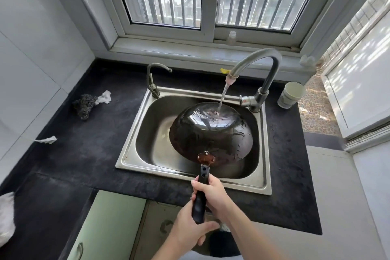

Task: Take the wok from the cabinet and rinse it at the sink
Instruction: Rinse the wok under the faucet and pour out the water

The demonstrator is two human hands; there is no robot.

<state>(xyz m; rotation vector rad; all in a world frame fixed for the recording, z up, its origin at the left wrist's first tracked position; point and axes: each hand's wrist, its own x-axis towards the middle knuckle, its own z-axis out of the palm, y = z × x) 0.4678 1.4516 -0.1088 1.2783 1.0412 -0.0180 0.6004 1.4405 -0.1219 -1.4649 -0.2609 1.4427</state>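
- The wok hung upside down over the steel sink, its dark domed underside up, tap water striking it near the far rim.
- Both hands were closed around the black handle: the right hand wrapped higher up, nearer the riveted bracket, the left hand clasped round the butt end.
- The risk, to my eye: water sheeting off the dome could run past the sink's front lip onto the dark counter, since the near rim sat close to that edge.
- A wet handle could also twist in the grip (the pan looked heavy and stuck out well beyond the hands).
- Lifting the far rim could knock the gooseneck faucet, which arched just above it.
- Room was freer to the left, where basin floor showed bare; a cup stood by the right edge, a steel scourer well off to the left.
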